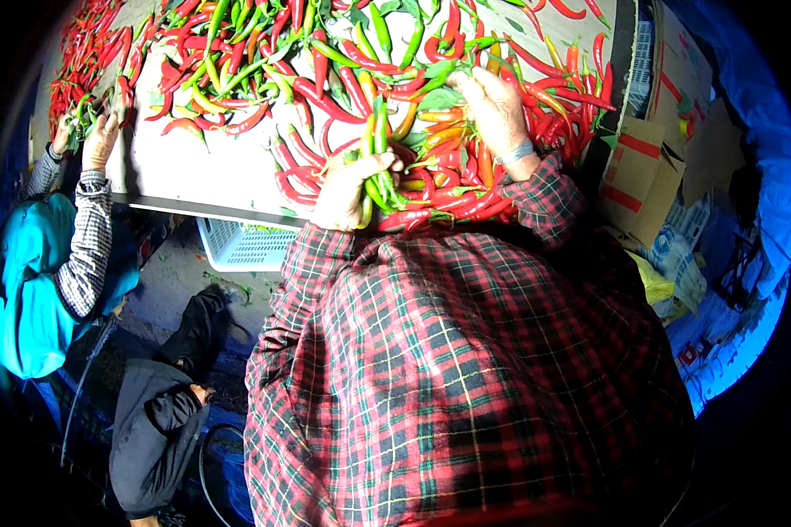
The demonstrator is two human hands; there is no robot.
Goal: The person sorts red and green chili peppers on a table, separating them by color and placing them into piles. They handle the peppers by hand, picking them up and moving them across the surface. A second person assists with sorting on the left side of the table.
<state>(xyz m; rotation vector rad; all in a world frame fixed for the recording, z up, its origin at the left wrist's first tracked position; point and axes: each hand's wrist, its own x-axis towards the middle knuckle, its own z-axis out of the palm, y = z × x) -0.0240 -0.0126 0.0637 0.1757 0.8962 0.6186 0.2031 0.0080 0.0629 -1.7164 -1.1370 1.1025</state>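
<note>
My left hand (351,188) is closed around a small bunch of green and yellow-green chili peppers (381,141), held upright at the near edge of the table. To its right, my right hand (494,112) reaches over the heap, its fingertips at some green leaves (440,99). Whether those fingers pinch a leaf or a pepper is unclear. Below and between both hands lies a dense pile of red chili peppers (458,197), with orange ones mixed in. More red and green chili peppers (237,59) spread over the pale tabletop (165,165).
At the far left, a co-worker's hands (99,141) hold green peppers or leaves over the table. A light-blue plastic crate (244,249) stands under the near edge. Cardboard boxes (643,178) and plastic sacks (675,263) sit to the right. Another seated person's leg (151,428) shows lower left.
</note>
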